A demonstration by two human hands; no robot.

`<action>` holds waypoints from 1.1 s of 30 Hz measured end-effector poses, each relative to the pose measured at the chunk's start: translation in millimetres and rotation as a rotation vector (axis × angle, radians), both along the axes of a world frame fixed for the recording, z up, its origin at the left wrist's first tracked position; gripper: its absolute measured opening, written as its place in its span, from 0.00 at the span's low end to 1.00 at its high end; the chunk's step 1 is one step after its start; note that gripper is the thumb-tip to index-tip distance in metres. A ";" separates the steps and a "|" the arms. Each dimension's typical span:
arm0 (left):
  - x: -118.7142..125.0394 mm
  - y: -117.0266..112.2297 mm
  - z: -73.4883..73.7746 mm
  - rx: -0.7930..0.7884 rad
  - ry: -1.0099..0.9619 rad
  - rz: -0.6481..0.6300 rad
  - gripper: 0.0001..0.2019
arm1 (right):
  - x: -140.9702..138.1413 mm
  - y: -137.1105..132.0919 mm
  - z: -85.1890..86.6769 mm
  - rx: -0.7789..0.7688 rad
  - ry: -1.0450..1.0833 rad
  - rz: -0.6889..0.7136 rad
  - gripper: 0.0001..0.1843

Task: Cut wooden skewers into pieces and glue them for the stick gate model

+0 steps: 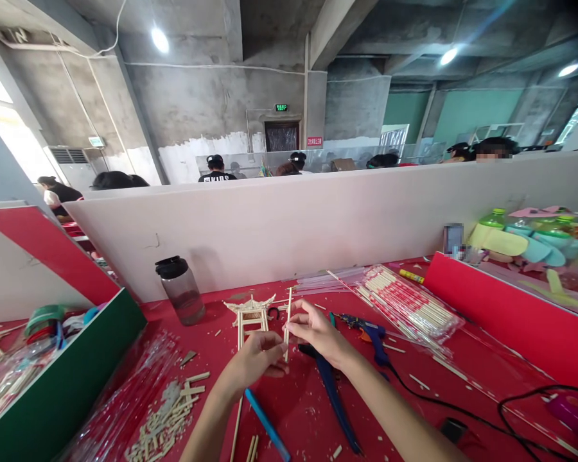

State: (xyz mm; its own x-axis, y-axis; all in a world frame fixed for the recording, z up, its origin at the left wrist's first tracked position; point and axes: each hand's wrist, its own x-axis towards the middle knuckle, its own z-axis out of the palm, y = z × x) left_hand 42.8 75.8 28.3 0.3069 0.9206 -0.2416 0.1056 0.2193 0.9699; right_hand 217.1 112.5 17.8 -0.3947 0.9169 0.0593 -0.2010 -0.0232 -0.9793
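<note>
My left hand and my right hand meet over the red table, both pinching a thin upright wooden stick. The left hand's fingers grip its lower end; the right hand's fingertips hold it a little higher. Just behind the left hand stands a small wooden gate model with a curved roof. A blue pen-like tool lies under my left wrist, and dark blue cutters lie under my right forearm.
A blue glue gun with a black cord lies right of my hands. Packs of sticks sit behind it; cut stick pieces lie at front left. A dark-lidded bottle stands by the white partition. Several people sit beyond.
</note>
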 end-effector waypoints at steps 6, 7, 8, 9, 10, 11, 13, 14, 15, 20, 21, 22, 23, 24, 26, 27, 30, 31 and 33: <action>-0.5 -2.7 1.6 -0.052 0.054 -0.045 0.20 | 1.5 -0.6 3.3 0.018 -0.026 -0.010 0.24; -0.1 -3.1 2.3 -0.063 0.050 -0.049 0.21 | 2.0 -0.6 4.4 0.024 -0.023 -0.014 0.24; 0.5 -3.4 2.8 -0.068 0.041 -0.050 0.21 | 2.6 -0.6 5.5 0.030 -0.017 -0.017 0.24; 1.1 -3.6 3.1 -0.069 0.029 -0.052 0.22 | 3.2 -0.6 6.5 0.035 -0.008 -0.018 0.24; 1.8 -3.8 3.2 -0.065 0.018 -0.051 0.22 | 3.7 -0.6 7.2 0.037 0.001 -0.020 0.24; 2.5 -3.9 3.1 -0.060 0.009 -0.048 0.22 | 4.2 -0.6 7.7 0.036 0.009 -0.021 0.24; 3.9 -4.0 3.1 -0.050 0.000 -0.040 0.22 | 5.2 -0.6 7.6 0.024 0.004 -0.025 0.25; 4.5 -4.1 3.3 -0.050 -0.001 -0.036 0.22 | 5.5 -0.5 7.2 0.021 -0.011 -0.021 0.26; 5.0 -4.1 3.6 -0.051 -0.002 -0.031 0.22 | 5.9 -0.5 6.5 0.024 -0.033 -0.012 0.26; 5.3 -4.3 4.8 -0.076 -0.005 -0.031 0.23 | 6.9 0.6 2.8 0.037 -0.111 0.033 0.25; 5.1 -4.0 4.7 -0.079 -0.007 -0.034 0.23 | 6.9 0.7 2.6 0.034 -0.115 0.029 0.25; 4.8 -3.7 4.5 -0.079 -0.007 -0.039 0.23 | 6.9 0.7 2.6 0.033 -0.118 0.024 0.24; 4.6 -3.3 4.3 -0.078 -0.006 -0.044 0.24 | 6.7 0.5 3.0 0.033 -0.118 0.015 0.24; 4.5 -2.8 4.0 -0.078 -0.003 -0.048 0.24 | 6.4 0.3 3.5 0.031 -0.117 0.008 0.24; 4.4 -2.0 3.4 -0.078 0.002 -0.055 0.25 | 5.7 -0.3 4.7 0.020 -0.109 -0.005 0.25; 4.4 -1.8 3.0 -0.081 0.004 -0.055 0.25 | 5.3 -0.6 5.2 0.012 -0.104 -0.013 0.26; 3.9 -1.9 1.4 -0.095 -0.004 -0.058 0.26 | 4.6 -0.8 6.0 0.003 -0.097 -0.024 0.26; 3.5 -2.0 0.8 -0.102 -0.010 -0.061 0.25 | 4.5 -0.8 6.0 0.004 -0.096 -0.025 0.26; 2.7 -2.3 -0.3 -0.116 -0.025 -0.067 0.25 | 4.7 -0.7 5.6 0.007 -0.096 -0.020 0.25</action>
State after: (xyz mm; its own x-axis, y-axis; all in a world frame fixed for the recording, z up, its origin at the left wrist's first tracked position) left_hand 45.5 73.6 28.0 0.3740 0.8643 -0.3362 0.0996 0.3230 0.9411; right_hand 221.7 111.8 23.4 -0.3805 0.9244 0.0281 -0.1067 -0.0137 -0.9942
